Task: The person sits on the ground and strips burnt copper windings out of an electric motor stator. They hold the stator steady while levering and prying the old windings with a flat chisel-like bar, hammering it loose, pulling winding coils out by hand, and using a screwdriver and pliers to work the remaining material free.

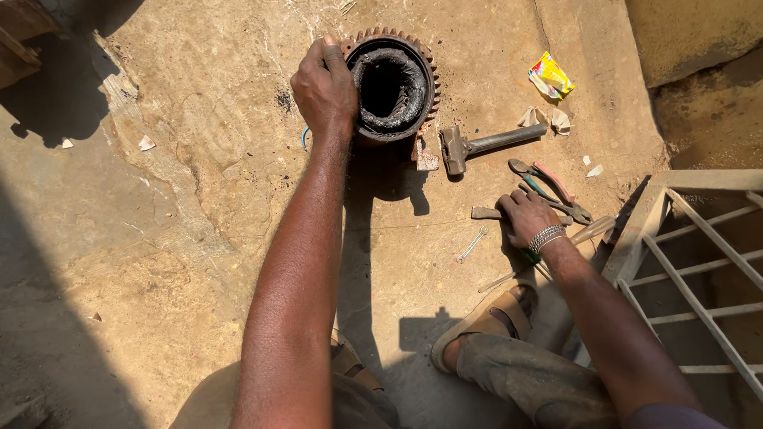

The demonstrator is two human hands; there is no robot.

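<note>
Left hand (324,89) clamps the rim of the finned motor housing (391,87) upright on the floor (199,199), likely steadying it, while right hand (526,218) closes on a flat tool (485,213) beside the pliers (548,189), hammer (485,144) just beyond.

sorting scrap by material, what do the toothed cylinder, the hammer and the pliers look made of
Toothed cylinder: likely rusty iron or steel, brown toothed rim, dull black lining inside. Hammer: grey metal head and handle, matte, apparently all steel. Pliers: dark metal jaws, handles with red and blue-green coating, probably plastic.
</note>
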